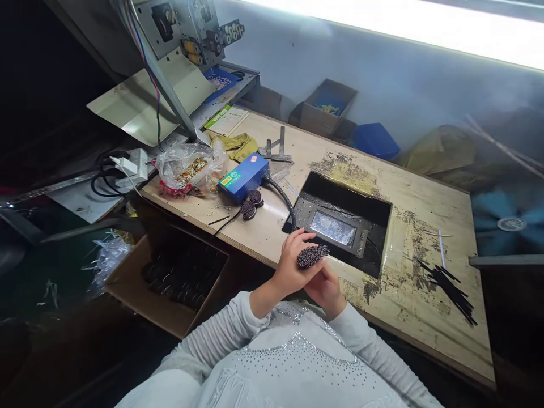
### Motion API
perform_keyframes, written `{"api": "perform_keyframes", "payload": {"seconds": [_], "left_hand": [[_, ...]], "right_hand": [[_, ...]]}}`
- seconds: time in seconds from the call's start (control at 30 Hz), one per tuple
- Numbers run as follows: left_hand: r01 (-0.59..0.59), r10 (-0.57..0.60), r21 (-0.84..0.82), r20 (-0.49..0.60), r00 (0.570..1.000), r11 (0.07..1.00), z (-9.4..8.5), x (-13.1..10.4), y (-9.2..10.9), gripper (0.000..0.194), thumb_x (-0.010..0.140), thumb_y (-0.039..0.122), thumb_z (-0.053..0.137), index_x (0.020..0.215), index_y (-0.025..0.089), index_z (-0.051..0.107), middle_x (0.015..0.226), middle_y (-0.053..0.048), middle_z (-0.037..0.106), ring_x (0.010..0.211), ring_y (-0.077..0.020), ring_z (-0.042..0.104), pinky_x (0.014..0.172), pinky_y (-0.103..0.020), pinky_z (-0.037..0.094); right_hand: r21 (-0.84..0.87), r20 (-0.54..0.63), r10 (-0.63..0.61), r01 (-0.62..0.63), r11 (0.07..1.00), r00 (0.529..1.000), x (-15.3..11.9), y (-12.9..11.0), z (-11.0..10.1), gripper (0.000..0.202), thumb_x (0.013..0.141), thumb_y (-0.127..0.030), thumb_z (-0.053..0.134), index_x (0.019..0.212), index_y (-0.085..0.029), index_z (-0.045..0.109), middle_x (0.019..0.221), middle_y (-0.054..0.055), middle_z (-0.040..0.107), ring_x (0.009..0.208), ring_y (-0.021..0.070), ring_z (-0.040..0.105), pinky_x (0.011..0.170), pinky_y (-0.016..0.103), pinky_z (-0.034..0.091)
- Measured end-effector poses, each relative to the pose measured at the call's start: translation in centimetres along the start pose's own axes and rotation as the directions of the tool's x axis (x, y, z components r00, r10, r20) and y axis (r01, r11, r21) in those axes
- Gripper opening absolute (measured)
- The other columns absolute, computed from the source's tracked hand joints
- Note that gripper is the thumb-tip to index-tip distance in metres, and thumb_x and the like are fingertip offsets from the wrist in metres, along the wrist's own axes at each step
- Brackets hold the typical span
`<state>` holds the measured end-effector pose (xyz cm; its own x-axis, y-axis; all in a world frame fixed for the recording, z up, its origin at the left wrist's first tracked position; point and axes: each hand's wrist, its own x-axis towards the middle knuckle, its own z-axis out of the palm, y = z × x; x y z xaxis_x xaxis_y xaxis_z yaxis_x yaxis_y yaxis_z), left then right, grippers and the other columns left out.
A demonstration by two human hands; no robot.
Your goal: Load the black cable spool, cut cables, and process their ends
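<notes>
The blue box (250, 177) on the worktop (450, 218) has a yellow and green label (230, 180) and a small red and white sticker (254, 159), but the words are too small to read. Both arms bend in, so the hands meet near the worktop's edge. The left hand (293, 265) curls around a bunch of thin black sticks (313, 256), ends facing up. The right hand (327, 287) is bent close below it; I cannot tell if it grips too
</notes>
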<state>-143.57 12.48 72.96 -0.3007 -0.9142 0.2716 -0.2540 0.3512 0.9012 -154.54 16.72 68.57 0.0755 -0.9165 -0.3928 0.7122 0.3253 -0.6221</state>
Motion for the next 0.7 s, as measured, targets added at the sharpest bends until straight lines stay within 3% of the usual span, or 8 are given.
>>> {"api": "perform_keyframes", "payload": {"seconds": [0.13,0.27,0.33,0.43,0.6,0.7], "left_hand": [[-0.209,0.206,0.154,0.033,0.978,0.966,-1.2,0.3,-1.4,0.026,0.081,0.033,0.066,0.105,0.027,0.069,0.134,-0.009,0.054,0.137,-0.0293,0.035,0.112,-0.051,0.031],[-0.402,0.372,0.317,0.153,0.916,0.859,-2.7,0.7,-2.9,0.024,0.081,0.031,0.067,0.105,0.035,0.069,0.143,-0.003,0.05,0.139,-0.0275,0.033,0.117,-0.053,0.02],[-0.444,0.391,0.31,0.22,0.894,0.841,-3.4,0.9,-3.2,0.023,0.083,0.029,0.066,0.105,0.037,0.068,0.141,0.0,0.052,0.138,-0.0237,0.036,0.119,-0.051,0.017],[-0.448,0.376,0.255,0.285,0.882,0.857,-4.4,1.3,-3.1,0.019,0.086,0.027,0.062,0.101,0.036,0.068,0.136,0.003,0.057,0.135,-0.0199,0.041,0.121,-0.046,0.016],[-0.416,0.279,0.257,0.436,0.855,0.872,-5.3,2.1,-2.9,0.013,0.087,0.031,0.058,0.093,0.033,0.07,0.131,0.004,0.061,0.135,-0.0188,0.043,0.123,-0.045,0.015],[-0.436,0.312,0.209,0.445,0.84,0.875,-5.6,2.5,-3.1,0.012,0.086,0.029,0.061,0.092,0.034,0.07,0.131,0.005,0.061,0.134,-0.0185,0.045,0.123,-0.045,0.017]], "right_hand": [[-0.17,0.036,-0.023,0.029,0.985,0.999,1.2,-2.6,0.0,0.038,0.078,-0.057,0.062,0.1,-0.027,0.068,0.106,0.002,0.069,0.101,0.0215,0.061,0.089,0.038,0.05],[-0.486,0.07,0.054,-0.013,0.874,0.996,2.3,-6.1,0.6,0.039,0.076,-0.057,0.066,0.088,-0.02,0.069,0.081,0.003,0.064,0.07,0.0158,0.056,0.059,0.027,0.045],[-0.62,0.096,0.133,-0.046,0.783,0.986,2.6,-7.3,1.0,0.042,0.073,-0.058,0.068,0.084,-0.018,0.068,0.068,0.0,0.056,0.056,0.0108,0.045,0.047,0.023,0.031],[-0.752,0.125,0.222,-0.053,0.657,0.967,3.0,-8.2,1.8,0.044,0.071,-0.06,0.071,0.071,-0.017,0.062,0.056,-0.005,0.043,0.049,0.0069,0.031,0.045,0.024,0.017],[-0.827,0.224,0.32,0.006,0.563,0.921,3.8,-8.4,2.8,0.047,0.074,-0.06,0.068,0.06,-0.017,0.054,0.051,-0.006,0.036,0.048,0.006,0.026,0.046,0.025,0.015],[-0.822,0.234,0.353,-0.009,0.57,0.906,4.4,-7.8,3.0,0.039,0.071,-0.053,0.072,0.066,-0.016,0.06,0.053,-0.006,0.038,0.048,0.006,0.027,0.046,0.025,0.016]]}}
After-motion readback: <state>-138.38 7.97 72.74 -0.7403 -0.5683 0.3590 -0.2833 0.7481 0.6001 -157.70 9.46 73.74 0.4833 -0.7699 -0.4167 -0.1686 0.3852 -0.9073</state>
